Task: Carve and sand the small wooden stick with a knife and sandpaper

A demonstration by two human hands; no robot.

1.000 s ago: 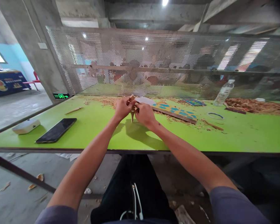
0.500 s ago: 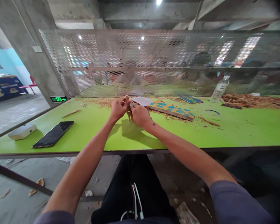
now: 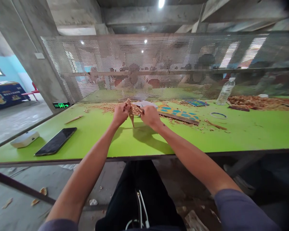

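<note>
My left hand (image 3: pixel 120 115) is closed round a carved wooden piece (image 3: pixel 131 119). Its knobbed top shows above the fingers, and its narrow end points down over the table. To the right, my right hand (image 3: pixel 151 116) is closed on a small carving knife (image 3: pixel 142 110); only a short bit shows at the fingers, and the grip covers the rest. A gap separates the knife from the wood. Behind the hands lie a white sheet of paper (image 3: pixel 145 104) and a board with yellow and blue patterning (image 3: pixel 179 114), among wood shavings (image 3: pixel 106 107).
On the green table (image 3: pixel 91 141) are a phone (image 3: pixel 56 141), a white box (image 3: pixel 25 139), a wooden stick (image 3: pixel 73 119), a ring (image 3: pixel 218 115), a water bottle (image 3: pixel 225 91) and a shavings heap (image 3: pixel 260 103). A perforated metal screen (image 3: pixel 159 86) stands behind; people sit beyond it.
My right hand has moved right, away from my left hand, opening a gap between them. More of the wooden piece now shows. The left hand still grips it.
</note>
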